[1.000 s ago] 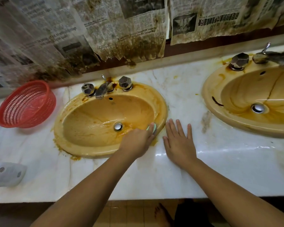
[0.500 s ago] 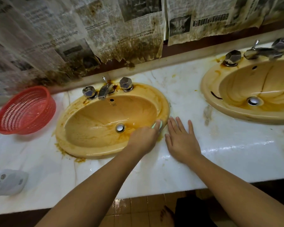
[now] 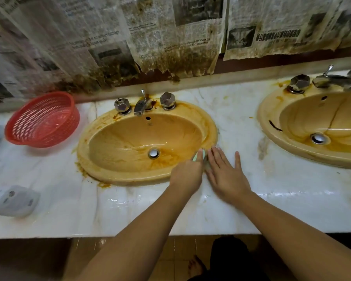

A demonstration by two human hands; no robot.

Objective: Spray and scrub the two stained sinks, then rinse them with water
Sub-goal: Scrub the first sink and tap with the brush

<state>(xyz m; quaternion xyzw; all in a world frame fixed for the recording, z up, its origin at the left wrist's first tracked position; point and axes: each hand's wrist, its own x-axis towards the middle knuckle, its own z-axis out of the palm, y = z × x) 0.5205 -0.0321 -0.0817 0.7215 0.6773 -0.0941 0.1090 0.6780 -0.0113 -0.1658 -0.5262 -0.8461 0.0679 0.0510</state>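
Two yellow sinks streaked with brown stains are set in a white marble counter (image 3: 241, 118): the left sink (image 3: 130, 136) in front of me and the right sink (image 3: 312, 118) at the frame's right edge. My left hand (image 3: 187, 173) grips a pale green scrubber (image 3: 199, 156) and presses it on the left sink's right rim. The scrubber is mostly hidden under my fingers. Flat on the wet counter just right of that rim lies my right hand (image 3: 225, 173), fingers straight and spread.
A red plastic basket (image 3: 43, 120) sits on the counter at the left. A white soap-dispenser-like object (image 3: 10, 199) lies near the front left edge. Chrome taps (image 3: 143, 104) stand behind the left sink, more taps (image 3: 328, 80) behind the right one. Stained newspaper (image 3: 170, 37) covers the wall.
My left hand has slid the scrubber a little up and right along the left sink's rim, closing the gap to my right hand. The right hand stays flat on the counter.
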